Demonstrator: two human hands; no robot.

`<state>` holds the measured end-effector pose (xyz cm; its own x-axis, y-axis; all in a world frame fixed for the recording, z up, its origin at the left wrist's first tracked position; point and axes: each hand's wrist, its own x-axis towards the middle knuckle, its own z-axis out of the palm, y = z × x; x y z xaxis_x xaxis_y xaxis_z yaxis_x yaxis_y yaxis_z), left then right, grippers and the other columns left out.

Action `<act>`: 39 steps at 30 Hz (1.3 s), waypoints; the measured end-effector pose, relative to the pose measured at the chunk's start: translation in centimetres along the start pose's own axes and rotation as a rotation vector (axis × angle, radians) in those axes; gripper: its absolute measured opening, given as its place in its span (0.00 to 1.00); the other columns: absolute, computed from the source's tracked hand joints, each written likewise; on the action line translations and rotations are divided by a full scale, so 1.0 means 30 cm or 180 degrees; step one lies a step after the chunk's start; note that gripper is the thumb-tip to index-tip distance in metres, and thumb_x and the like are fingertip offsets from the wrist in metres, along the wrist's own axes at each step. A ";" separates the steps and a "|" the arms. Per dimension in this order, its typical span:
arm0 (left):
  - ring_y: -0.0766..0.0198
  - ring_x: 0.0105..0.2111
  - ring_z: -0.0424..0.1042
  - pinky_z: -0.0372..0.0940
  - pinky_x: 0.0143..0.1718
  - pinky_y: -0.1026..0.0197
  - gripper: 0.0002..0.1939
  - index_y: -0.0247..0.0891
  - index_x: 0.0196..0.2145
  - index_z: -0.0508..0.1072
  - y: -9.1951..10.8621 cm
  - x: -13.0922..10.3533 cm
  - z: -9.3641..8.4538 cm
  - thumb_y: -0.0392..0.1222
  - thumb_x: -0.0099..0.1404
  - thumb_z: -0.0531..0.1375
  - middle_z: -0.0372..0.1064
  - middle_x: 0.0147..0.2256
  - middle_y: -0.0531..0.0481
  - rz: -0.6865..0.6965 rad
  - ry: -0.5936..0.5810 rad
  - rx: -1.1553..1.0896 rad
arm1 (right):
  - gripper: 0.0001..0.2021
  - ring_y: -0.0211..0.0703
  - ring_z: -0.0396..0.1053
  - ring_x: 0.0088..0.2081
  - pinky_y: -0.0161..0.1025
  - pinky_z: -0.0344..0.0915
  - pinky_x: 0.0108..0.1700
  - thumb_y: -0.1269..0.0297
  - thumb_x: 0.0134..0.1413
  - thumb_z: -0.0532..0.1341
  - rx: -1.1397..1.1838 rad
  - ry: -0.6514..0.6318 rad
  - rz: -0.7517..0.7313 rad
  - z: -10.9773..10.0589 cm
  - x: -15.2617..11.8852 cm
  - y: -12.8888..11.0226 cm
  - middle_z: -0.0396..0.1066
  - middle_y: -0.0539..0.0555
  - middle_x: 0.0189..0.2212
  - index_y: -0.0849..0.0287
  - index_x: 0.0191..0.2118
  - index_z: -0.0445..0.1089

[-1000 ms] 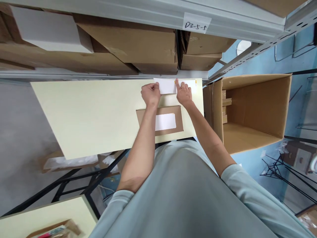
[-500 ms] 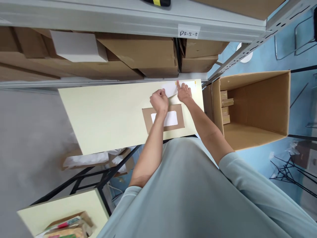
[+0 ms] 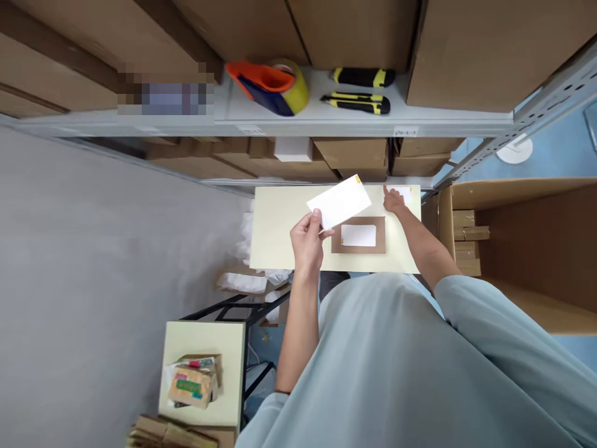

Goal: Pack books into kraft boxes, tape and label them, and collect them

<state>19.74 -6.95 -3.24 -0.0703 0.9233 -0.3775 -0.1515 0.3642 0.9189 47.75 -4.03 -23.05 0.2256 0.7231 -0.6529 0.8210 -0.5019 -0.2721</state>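
Observation:
My left hand [image 3: 308, 242] pinches a white paper label [image 3: 339, 202] by its near left corner, thumb on top, raised above the pale table [image 3: 291, 227]. An orange-yellow mark sits at the label's far corner. Under and to the right of it lies a flat brown cardboard box [image 3: 358, 251] with a white label [image 3: 359, 235] on its top. At the table's far right, my right hand [image 3: 394, 200] rests with its index finger stretched out. It touches more white labels [image 3: 407, 193], partly covered by the fingers.
On the shelf above lie a tape dispenser [image 3: 275, 87] and two utility knives [image 3: 357, 103], before several cardboard boxes. A large open carton [image 3: 525, 186] holding small boxes stands at the right. A side table [image 3: 175, 336] at lower left carries small packages [image 3: 191, 382].
My left hand has lifted a white label off the table, up and to the left of the right hand. My head view has tilted up, showing the upper shelf.

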 end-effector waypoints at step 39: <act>0.58 0.21 0.75 0.65 0.18 0.59 0.15 0.38 0.31 0.85 0.175 -0.318 -0.110 0.48 0.50 0.81 0.82 0.30 0.40 -0.0207 -0.1506 0.0157 | 0.26 0.54 0.80 0.35 0.52 0.79 0.41 0.30 0.60 0.70 0.3853 0.1924 -0.0915 -0.118 -1.118 -0.156 0.81 0.54 0.29 0.49 0.30 0.81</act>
<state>16.35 -14.27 4.80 0.3959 0.8483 -0.3516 -0.0929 0.4179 0.9037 38.20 -24.26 2.64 0.5731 0.8057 -0.1496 -0.0152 -0.1721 -0.9850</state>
